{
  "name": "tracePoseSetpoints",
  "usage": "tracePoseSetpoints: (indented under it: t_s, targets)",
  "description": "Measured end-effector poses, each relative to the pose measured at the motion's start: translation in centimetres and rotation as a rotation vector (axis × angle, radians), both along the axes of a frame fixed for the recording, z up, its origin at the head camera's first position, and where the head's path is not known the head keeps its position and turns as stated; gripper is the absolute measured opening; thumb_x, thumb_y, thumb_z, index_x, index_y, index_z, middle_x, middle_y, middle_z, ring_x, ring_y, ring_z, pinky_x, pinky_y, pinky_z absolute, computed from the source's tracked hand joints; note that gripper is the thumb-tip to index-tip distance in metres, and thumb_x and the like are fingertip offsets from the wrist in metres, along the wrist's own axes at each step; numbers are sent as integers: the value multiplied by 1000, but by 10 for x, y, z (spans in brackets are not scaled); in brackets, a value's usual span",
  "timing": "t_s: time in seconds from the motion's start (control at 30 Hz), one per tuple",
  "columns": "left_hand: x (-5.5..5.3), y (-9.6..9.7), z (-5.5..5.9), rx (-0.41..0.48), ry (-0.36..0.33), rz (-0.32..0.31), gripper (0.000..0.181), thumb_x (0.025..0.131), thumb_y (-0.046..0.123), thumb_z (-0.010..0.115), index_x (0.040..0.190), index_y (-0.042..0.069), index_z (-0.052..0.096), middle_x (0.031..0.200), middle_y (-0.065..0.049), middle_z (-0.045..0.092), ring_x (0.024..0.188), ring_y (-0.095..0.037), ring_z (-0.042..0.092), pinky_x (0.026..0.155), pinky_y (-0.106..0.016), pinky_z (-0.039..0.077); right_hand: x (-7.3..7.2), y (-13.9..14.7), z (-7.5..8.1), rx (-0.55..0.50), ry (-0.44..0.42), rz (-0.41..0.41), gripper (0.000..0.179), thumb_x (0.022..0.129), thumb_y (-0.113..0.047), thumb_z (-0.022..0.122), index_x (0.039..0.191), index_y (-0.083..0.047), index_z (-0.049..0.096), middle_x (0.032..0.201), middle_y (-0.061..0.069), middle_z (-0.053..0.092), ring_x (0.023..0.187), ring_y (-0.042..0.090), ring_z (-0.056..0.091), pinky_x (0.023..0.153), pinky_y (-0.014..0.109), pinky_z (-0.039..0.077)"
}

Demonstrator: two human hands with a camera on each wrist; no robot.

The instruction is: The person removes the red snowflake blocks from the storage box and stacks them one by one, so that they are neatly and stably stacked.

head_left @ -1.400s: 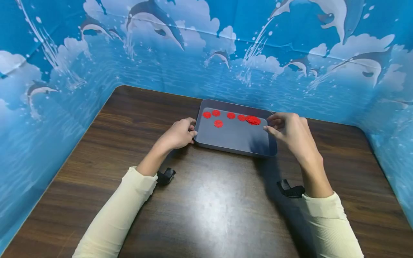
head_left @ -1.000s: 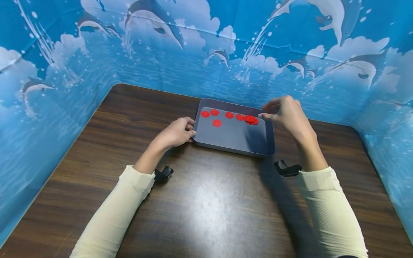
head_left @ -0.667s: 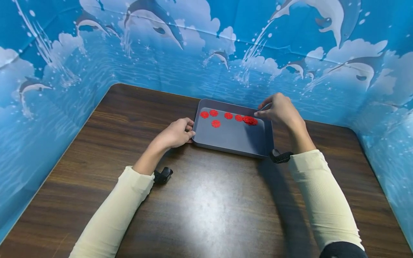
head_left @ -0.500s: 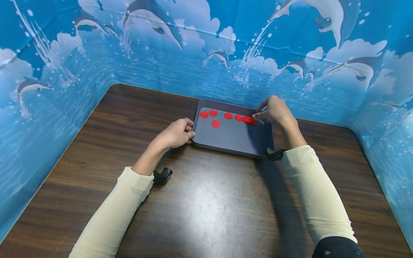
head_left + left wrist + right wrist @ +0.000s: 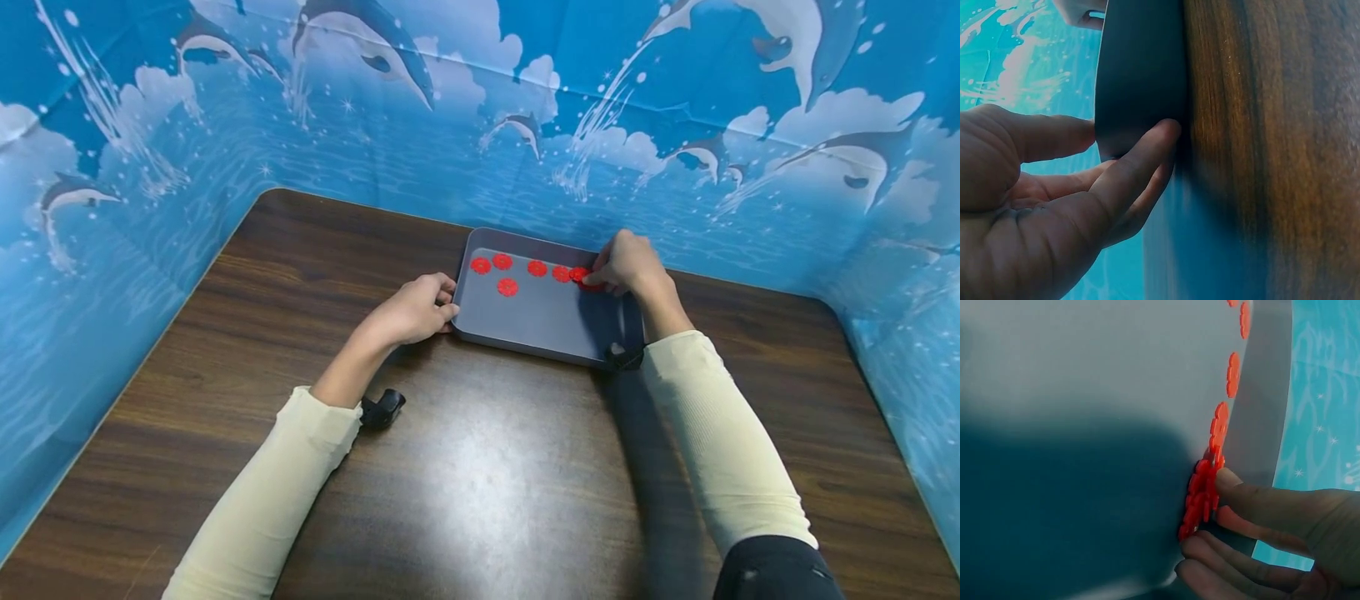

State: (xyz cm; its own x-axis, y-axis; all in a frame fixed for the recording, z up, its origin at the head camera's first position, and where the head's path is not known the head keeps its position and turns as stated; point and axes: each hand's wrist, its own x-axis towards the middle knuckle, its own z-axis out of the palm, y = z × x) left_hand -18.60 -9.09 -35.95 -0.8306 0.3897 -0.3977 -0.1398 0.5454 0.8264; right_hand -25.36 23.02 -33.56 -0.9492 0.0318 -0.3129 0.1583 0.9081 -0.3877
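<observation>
A shallow grey rectangular tray (image 5: 525, 321) sits near the table's back edge. Inside it lie several thin red discs with notched, flower-like edges; one disc (image 5: 507, 287) is apart in front of the others. My left hand (image 5: 414, 310) holds the tray's left wall; in the left wrist view its fingers (image 5: 1166, 131) touch the tray's dark side wall (image 5: 1141, 69). My right hand (image 5: 628, 262) reaches into the tray's back right part. In the right wrist view its fingertips pinch a tilted red disc (image 5: 1213, 484) at the cluster, whose lower discs are partly hidden.
The tray stands on a dark wood-grain table (image 5: 480, 475). A blue dolphin-print cloth (image 5: 420, 150) hangs close behind the tray and at both sides. Black straps with small cameras (image 5: 384, 408) are on the wrists.
My right hand has moved left from the tray's right rim, lifted over the back corner, then come down onto the red cluster. The left hand stays at the tray's left side.
</observation>
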Motion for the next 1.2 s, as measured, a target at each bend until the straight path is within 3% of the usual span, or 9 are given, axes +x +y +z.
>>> tracePoseSetpoints:
  t_s: [0.33,0.73,0.93,1.2]
  targets:
    - [0,-1,0,-15,4,-12,49,115,7,47,160,-6,36,155,-29,49,127,-38,67,107,-41,63,-4,-4,0,30,4,-11,32,96,-25,85,108,5,80,96,25,79,78,33,80,69,40,71]
    - [0,0,1,-7,-3,-12,50,115,7,47,161,-7,34,156,-30,47,129,-38,65,109,-41,63,-4,-2,-4,19,42,-40,20,91,-15,87,96,3,81,80,14,77,71,27,76,70,43,69]
    - [1,0,1,-11,-1,-15,50,115,7,46,162,-6,34,156,-30,47,128,-38,66,108,-41,63,-5,3,-5,-104,-12,-72,18,94,-13,85,96,5,79,87,12,76,76,25,78,80,44,72]
    - [2,0,2,-11,-6,-22,52,115,8,45,164,-6,31,162,-31,41,134,-39,63,112,-42,61,-3,9,6,-257,-79,-110,18,100,-12,77,104,6,73,106,25,80,97,33,81,90,46,70]
